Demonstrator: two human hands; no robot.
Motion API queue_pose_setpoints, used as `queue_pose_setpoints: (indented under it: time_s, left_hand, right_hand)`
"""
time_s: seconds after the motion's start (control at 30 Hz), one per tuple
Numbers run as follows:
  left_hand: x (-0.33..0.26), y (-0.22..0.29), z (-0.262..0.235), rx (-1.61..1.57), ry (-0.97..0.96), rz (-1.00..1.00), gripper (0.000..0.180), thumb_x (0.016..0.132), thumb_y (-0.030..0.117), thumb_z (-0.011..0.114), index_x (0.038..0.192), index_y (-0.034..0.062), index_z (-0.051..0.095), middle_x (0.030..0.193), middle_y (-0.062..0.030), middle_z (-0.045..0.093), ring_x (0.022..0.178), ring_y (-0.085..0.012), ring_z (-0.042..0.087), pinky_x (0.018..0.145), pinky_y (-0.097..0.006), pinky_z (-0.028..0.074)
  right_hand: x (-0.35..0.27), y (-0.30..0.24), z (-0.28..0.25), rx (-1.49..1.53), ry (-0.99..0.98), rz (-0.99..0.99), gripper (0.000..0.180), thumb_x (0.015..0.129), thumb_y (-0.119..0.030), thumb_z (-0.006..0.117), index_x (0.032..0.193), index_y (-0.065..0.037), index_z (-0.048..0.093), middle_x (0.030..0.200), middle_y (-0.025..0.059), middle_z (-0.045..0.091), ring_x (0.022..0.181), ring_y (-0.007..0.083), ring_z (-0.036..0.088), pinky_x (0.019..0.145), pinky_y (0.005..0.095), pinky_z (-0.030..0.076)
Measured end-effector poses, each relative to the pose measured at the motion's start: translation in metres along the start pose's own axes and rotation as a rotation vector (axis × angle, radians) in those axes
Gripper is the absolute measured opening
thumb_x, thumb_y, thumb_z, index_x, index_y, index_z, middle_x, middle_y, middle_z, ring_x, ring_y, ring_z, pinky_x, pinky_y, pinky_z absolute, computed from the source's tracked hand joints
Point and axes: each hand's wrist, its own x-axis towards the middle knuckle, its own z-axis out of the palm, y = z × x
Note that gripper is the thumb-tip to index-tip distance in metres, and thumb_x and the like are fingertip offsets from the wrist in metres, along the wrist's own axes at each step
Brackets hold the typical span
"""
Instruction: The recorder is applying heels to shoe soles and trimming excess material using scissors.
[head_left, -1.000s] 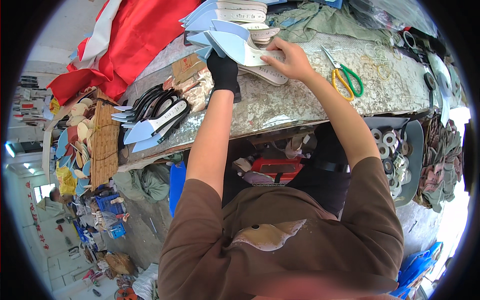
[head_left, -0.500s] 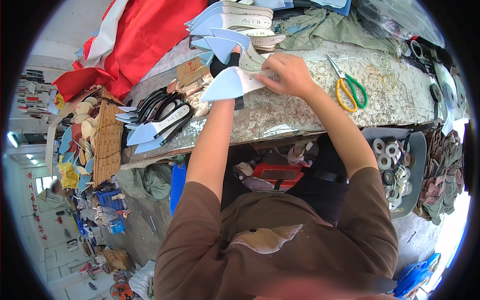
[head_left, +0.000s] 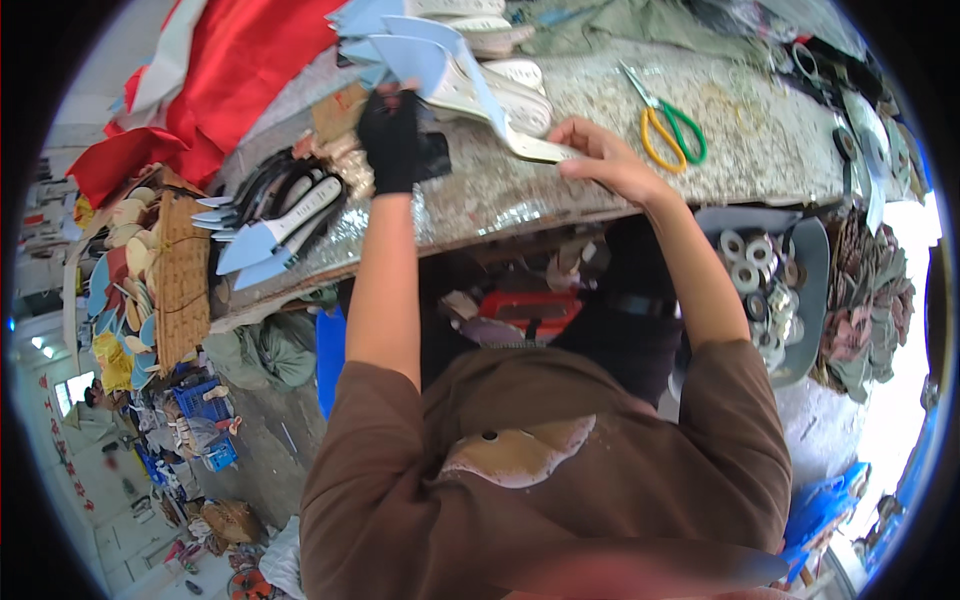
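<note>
A white insole with a pale blue toe half (head_left: 535, 148) tilts above the workbench, its heel end pinched between the thumb and fingers of my right hand (head_left: 612, 165). Its toe end lies against a pile of similar insoles (head_left: 410, 68) at the back of the bench. My left hand (head_left: 390, 135), in a black fingerless glove, is just below the blue toes of that pile. Its fingertips are blurred, so what they hold, if anything, is not clear. A small dark flat object (head_left: 433, 156) lies beside the glove.
Left of my left arm lies a batch of black-edged insoles (head_left: 290, 215). Scissors with yellow and green handles (head_left: 662, 130) rest to the right. Red fabric (head_left: 240, 80) covers the back left. A grey bin of tape rolls (head_left: 810, 290) stands below the bench's right side.
The insole in my right hand has swung from lying crosswise over my left wrist to up against the pile. My left hand has come out from under it. The view has shifted slightly.
</note>
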Motion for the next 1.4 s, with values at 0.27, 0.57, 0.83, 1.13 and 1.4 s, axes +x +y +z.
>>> queue_pose_setpoints:
  time_s: [0.27,0.57,0.83,1.13,1.4]
  left_hand:
    - [-0.234,0.08,-0.012,-0.036,-0.721,-0.101,0.02,0.093,0.016,0.063,0.107,0.0019,0.065,0.087,-0.0078,0.065,0.08,-0.0195,0.062,0.074,-0.031,0.049]
    - [-0.283,-0.009,0.095,0.324,-0.929,0.415,0.029,0.085,0.027,0.069,0.106,0.0079,0.064,0.093,-0.0122,0.066,0.086,-0.0332,0.063,0.076,-0.045,0.049]
    - [-0.23,0.028,-0.013,0.185,-1.057,0.13,0.03,0.083,0.021,0.069,0.108,0.0048,0.065,0.096,-0.0141,0.069,0.093,-0.0318,0.067,0.079,-0.038,0.051]
    - [-0.203,0.077,-0.103,0.312,-0.838,-0.023,0.021,0.078,0.013,0.068,0.097,0.0044,0.067,0.09,-0.0149,0.069,0.085,-0.0339,0.067,0.074,-0.038,0.052]
    - [-0.16,0.102,-0.098,0.316,-0.796,0.113,0.018,0.081,0.012,0.069,0.097,0.004,0.066,0.086,-0.0128,0.068,0.082,-0.0274,0.068,0.072,-0.035,0.051]
  right_hand:
    - [0.006,0.002,0.057,-0.896,-0.051,-0.546,0.053,0.077,-0.035,0.078,0.122,-0.009,0.065,0.132,0.0084,0.056,0.114,0.0285,0.059,0.098,0.0404,0.047]
    - [-0.049,-0.002,0.074,-1.161,0.37,-0.415,0.04,0.083,-0.035,0.072,0.117,-0.015,0.067,0.126,0.0089,0.059,0.118,0.0297,0.053,0.103,0.045,0.037]
    - [-0.138,0.029,0.104,-0.866,0.073,0.018,0.037,0.088,-0.039,0.067,0.105,-0.006,0.069,0.096,0.0128,0.069,0.089,0.0329,0.067,0.079,0.0402,0.053]
    - [-0.071,0.019,0.186,-0.648,-0.15,0.045,0.04,0.092,-0.044,0.06,0.095,-0.005,0.066,0.085,0.0157,0.069,0.08,0.0377,0.066,0.071,0.0452,0.052]
    - [-0.049,0.012,0.177,-0.306,0.016,-0.269,0.037,0.095,-0.04,0.06,0.102,-0.004,0.063,0.069,0.0126,0.063,0.066,0.0303,0.064,0.061,0.0436,0.048]
